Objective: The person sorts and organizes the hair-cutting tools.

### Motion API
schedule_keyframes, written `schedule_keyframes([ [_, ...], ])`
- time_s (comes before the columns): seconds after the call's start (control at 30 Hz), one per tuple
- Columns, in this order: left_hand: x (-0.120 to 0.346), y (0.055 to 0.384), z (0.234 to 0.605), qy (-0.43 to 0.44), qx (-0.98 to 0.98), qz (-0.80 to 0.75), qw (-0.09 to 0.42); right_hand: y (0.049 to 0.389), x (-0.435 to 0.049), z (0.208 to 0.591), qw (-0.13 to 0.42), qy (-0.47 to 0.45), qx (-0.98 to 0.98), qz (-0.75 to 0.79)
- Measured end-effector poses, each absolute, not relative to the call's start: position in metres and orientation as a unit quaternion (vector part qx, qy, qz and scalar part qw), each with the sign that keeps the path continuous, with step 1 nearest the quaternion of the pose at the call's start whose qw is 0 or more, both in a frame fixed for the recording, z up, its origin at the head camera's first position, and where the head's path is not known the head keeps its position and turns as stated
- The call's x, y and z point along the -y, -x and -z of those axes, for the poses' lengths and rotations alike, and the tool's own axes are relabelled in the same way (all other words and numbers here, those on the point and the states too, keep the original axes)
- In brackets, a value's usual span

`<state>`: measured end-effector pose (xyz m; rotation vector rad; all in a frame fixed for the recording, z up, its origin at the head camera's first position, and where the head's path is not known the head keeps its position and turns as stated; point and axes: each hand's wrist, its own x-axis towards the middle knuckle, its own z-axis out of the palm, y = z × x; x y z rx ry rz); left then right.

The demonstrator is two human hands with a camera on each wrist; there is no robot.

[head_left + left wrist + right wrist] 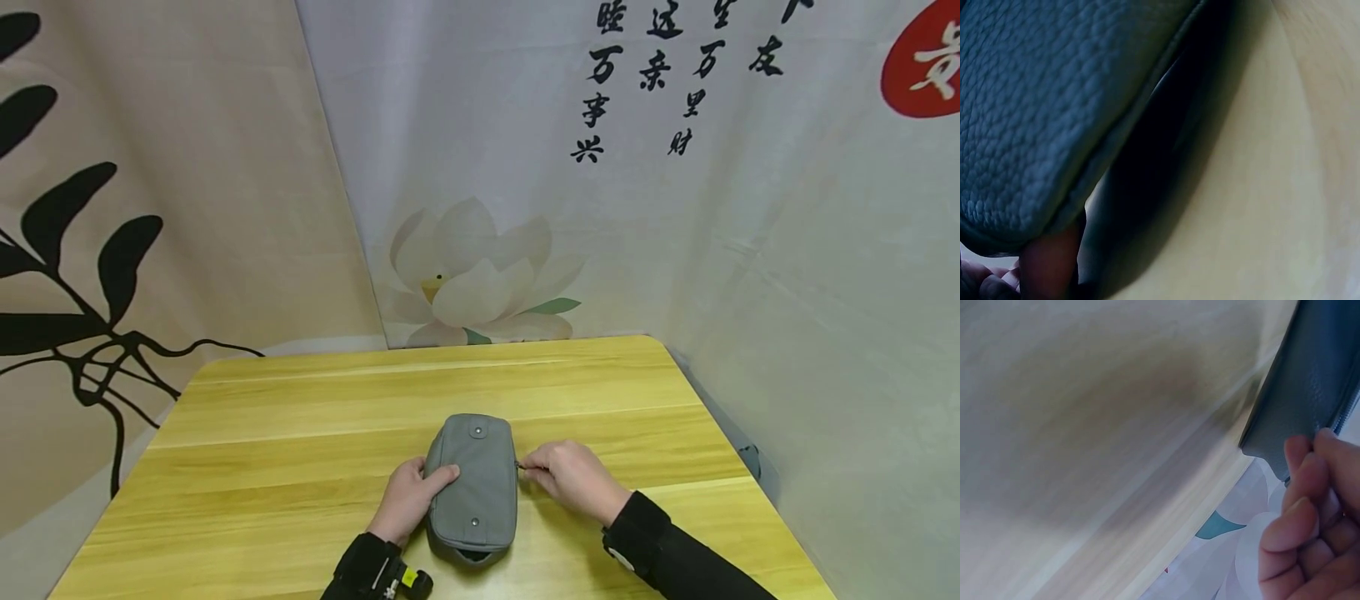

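A grey zippered pouch [476, 479] with a pebbled leather look lies on the wooden table [300, 408]. Two small studs show on its top face. My left hand [411, 498] grips its left side, thumb over the top; the other fingers are mostly hidden. At the right edge, my right hand [573, 479] pinches a small zipper pull [519, 465]. In the right wrist view, thumb and forefinger meet beside the zipper [1344, 412], and the pull itself is hidden. Close up in the left wrist view, the pouch [1041, 94] shows its textured side with a fingertip below.
Behind the table hangs a pale fabric backdrop [480, 108] with a printed lotus, dark characters and a red seal. Black leaf prints cover the curtain [210, 167] at left. A dark wrist device [415, 582] sits on my left cuff.
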<state>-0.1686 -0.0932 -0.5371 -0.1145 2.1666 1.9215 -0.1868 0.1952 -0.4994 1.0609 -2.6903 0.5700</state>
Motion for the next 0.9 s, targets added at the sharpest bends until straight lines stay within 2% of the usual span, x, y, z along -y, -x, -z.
schedule_keyframes([
  [0.9, 0.0917, 0.1674, 0.5367, 0.05, -0.75, -0.65, 0.11, 0.1822, -0.1967, 0.5007, 0.084, -0.364, 0.902, -0.216],
])
